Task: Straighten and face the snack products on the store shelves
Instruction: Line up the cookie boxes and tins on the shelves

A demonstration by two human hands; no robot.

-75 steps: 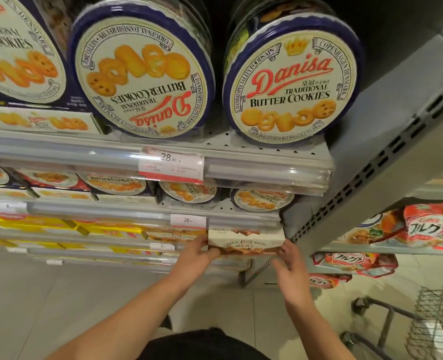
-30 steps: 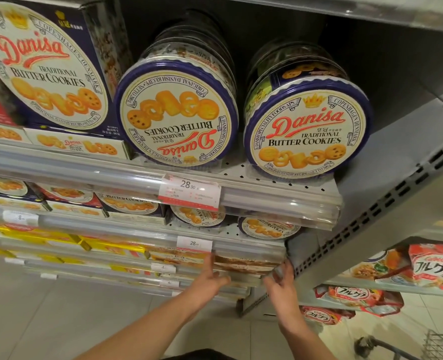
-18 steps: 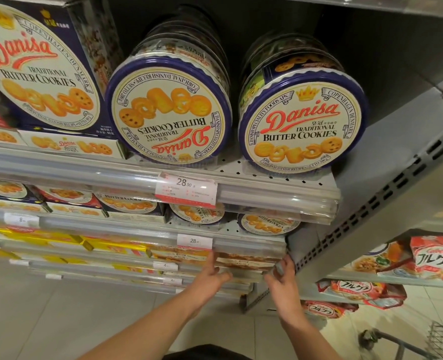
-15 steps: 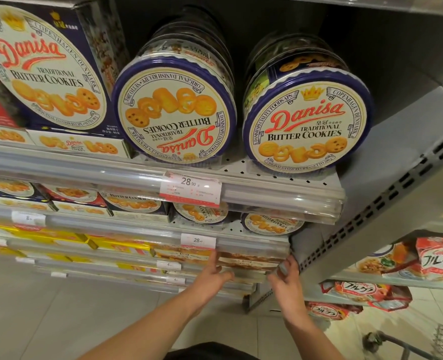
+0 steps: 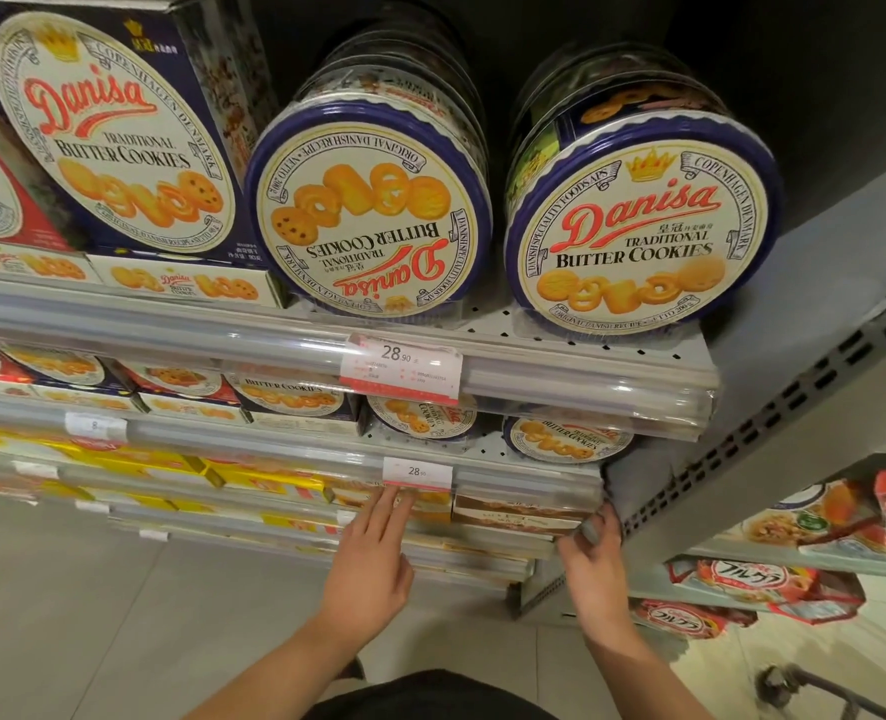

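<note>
A cream snack box (image 5: pixel 513 516) lies pushed into the third shelf, under the price rail. My right hand (image 5: pixel 594 558) curls around its right end, thumb below and fingers on the corner. My left hand (image 5: pixel 373 563) is flat, its fingertips resting on the orange-fronted boxes (image 5: pixel 430 504) just left of the cream box. On the top shelf one round Danisa tin (image 5: pixel 368 210) faces out upside down. The tin beside it (image 5: pixel 638 220) stands the right way up.
A large blue Danisa box (image 5: pixel 108 132) stands at top left. Smaller tins (image 5: pixel 565 439) and boxes fill the second shelf, and yellow boxes (image 5: pixel 253 475) the third. A grey upright (image 5: pixel 773 439) borders the bay. Cereal bags (image 5: pixel 846 517) lie right; a cart (image 5: pixel 820 688) stands at bottom right.
The cream box, held out in front of the shelf 2.5 s ago, now sits back inside it. My left hand has slid left off it; my right hand stays at its right end.
</note>
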